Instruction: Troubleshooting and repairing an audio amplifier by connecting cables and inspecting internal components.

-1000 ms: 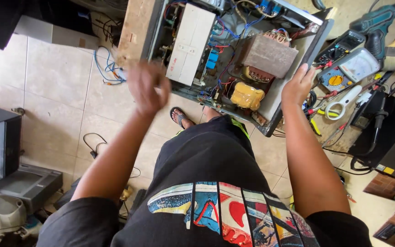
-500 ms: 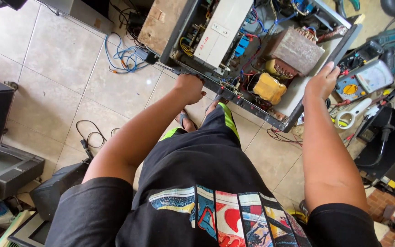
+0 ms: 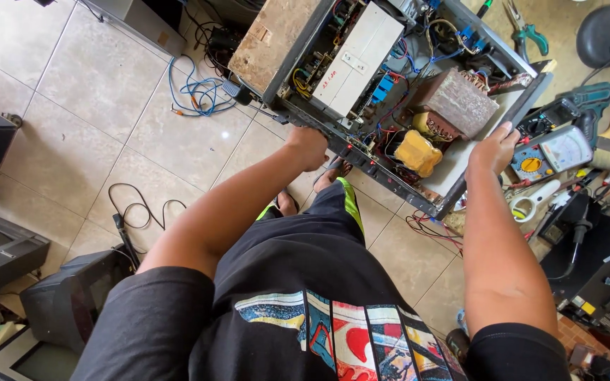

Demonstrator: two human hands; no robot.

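An open metal chassis of an electronic device (image 3: 524,85) lies on the tiled floor ahead of me, showing a white box, coloured wires, a brown wound transformer (image 3: 457,99) and a yellow block (image 3: 418,152). My left hand (image 3: 307,147) grips the near edge of the chassis, fingers curled over it. My right hand (image 3: 494,148) is clamped on the right side wall of the same chassis. My black shorts and shirt fill the lower frame.
A multimeter (image 3: 555,149), pliers (image 3: 527,29), a drill (image 3: 594,95), white tape and cables crowd the floor to the right. A blue cable coil (image 3: 195,92) lies at the left of the chassis. Old dark sets (image 3: 72,296) stand at bottom left.
My left hand came down from mid-air onto the chassis's near edge and closed on it. My right hand stayed on the right wall. The view shifted so the chassis sits nearer the centre.
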